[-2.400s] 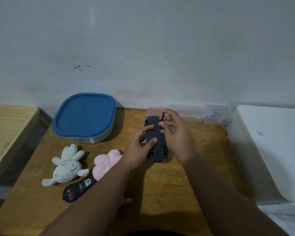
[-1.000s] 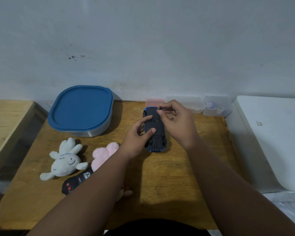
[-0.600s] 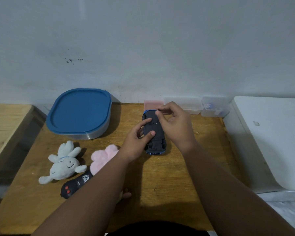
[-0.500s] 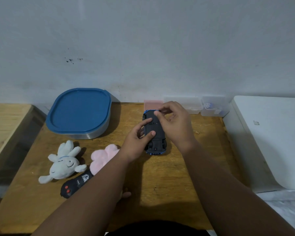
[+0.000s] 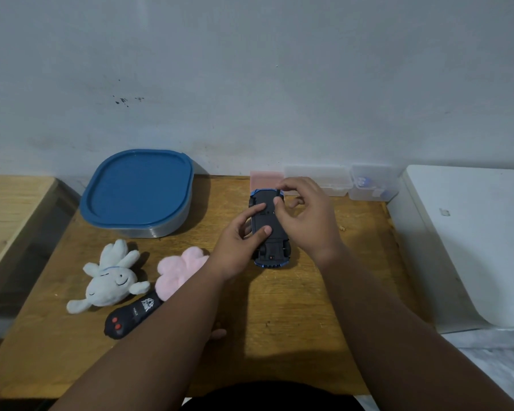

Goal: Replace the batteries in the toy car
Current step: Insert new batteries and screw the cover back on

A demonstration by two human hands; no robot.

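Observation:
The toy car (image 5: 272, 250) lies upside down on the wooden table (image 5: 294, 336), its dark underside up and its blue body showing at both ends. My left hand (image 5: 238, 241) grips it from the left, with the thumb and forefinger on the underside. My right hand (image 5: 306, 221) hovers over the car's far end. Its thumb and fingers are pinched together and the thumb tip touches the underside. The thin dark tool they pinch is almost wholly hidden by the fingers. No batteries are visible.
A black remote (image 5: 131, 317) lies at the front left beside a white plush (image 5: 110, 280) and a pink plush (image 5: 180, 268). A blue-lidded container (image 5: 137, 188) stands at the back left. A pink box (image 5: 264, 178) and clear boxes (image 5: 318, 179) line the wall. A white appliance (image 5: 472, 238) borders the right.
The thin dark tool stood visible between my right fingers 2.4 s ago and is now covered. My right fingers have closed lower over the car's far end. My left hand keeps its grip.

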